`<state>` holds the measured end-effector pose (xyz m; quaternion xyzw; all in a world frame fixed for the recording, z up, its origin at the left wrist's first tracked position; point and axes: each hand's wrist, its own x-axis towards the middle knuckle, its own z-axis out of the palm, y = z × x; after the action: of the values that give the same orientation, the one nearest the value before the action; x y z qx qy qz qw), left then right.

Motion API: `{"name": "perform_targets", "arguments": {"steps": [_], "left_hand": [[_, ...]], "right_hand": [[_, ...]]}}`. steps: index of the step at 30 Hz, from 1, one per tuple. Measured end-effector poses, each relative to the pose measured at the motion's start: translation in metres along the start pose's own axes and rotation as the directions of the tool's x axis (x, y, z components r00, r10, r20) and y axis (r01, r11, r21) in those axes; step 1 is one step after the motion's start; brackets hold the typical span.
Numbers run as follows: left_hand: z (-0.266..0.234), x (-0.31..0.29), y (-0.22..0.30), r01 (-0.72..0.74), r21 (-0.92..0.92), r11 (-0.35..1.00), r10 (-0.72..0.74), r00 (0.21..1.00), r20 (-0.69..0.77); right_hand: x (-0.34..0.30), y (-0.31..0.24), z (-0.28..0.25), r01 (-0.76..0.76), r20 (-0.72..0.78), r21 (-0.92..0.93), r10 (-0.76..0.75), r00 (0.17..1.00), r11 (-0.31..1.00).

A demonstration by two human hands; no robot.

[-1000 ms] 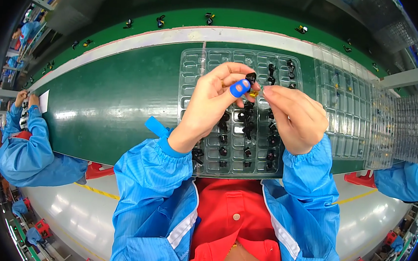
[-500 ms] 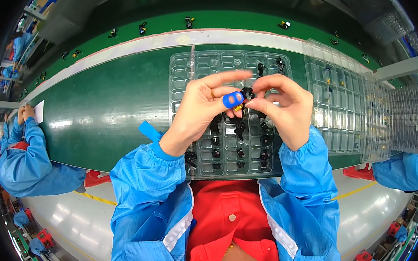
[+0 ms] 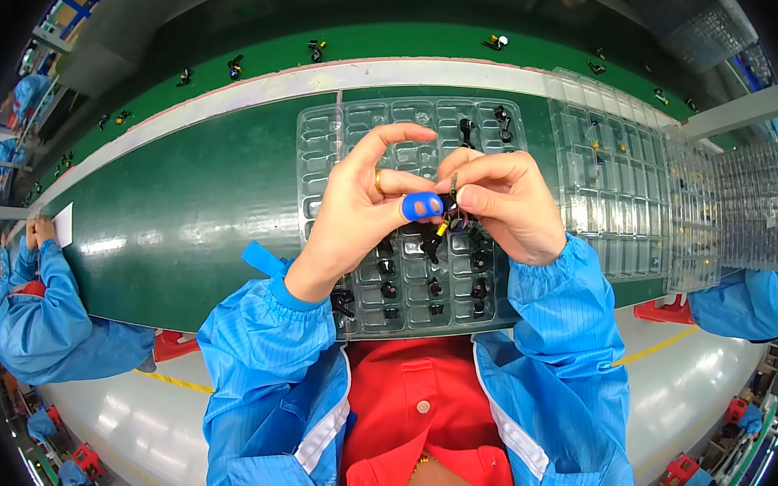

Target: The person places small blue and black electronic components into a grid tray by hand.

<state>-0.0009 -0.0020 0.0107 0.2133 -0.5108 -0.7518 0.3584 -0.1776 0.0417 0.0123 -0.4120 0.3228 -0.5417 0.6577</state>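
Right hand [image 3: 519,209] has just gone from fingers spread to pinched on the small black part [image 3: 450,202] — looks like fine two-handed work now. Left hand [image 3: 355,208] clamps it too, above the clear tray [image 3: 308,127] holding black pieces [image 3: 435,288]; right-side tray [image 3: 622,247] shows yellow bits [image 3: 595,145].

The person's left arm [image 3: 258,342] and right arm [image 3: 575,322], in loose blue sleeves, rose from the lower edge and angled inward, elbows bent. The hands met in front of the chest, fingertips close together. The left hand [image 3: 350,213] had its index finger [image 3: 397,136] raised and arched clear, while its blue-covered thumb [image 3: 422,206] pressed toward the ringed finger [image 3: 398,183] beside it. The right hand [image 3: 520,203] was closed in a pinch, thumb [image 3: 484,200] pointing left.
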Motion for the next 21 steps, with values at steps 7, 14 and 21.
{"name": "perform_targets", "arguments": {"steps": [7, 14, 21], "left_hand": [[-0.003, 0.006, -0.018, 0.075, -0.164, 0.984, -0.072, 0.997, 0.025], [0.000, 0.008, -0.016, 0.118, -0.068, 0.991, -0.111, 0.989, 0.099], [0.005, 0.005, -0.013, 0.235, -0.271, 0.933, -0.206, 0.970, 0.129]], "right_hand": [[0.000, 0.001, 0.008, 0.120, -0.145, -0.238, -0.157, 0.977, 0.964], [0.001, 0.000, 0.008, 0.061, -0.215, -0.058, -0.072, 0.974, 0.996], [-0.002, 0.000, 0.014, 0.261, -0.085, -0.507, -0.349, 0.933, 0.822]]}}
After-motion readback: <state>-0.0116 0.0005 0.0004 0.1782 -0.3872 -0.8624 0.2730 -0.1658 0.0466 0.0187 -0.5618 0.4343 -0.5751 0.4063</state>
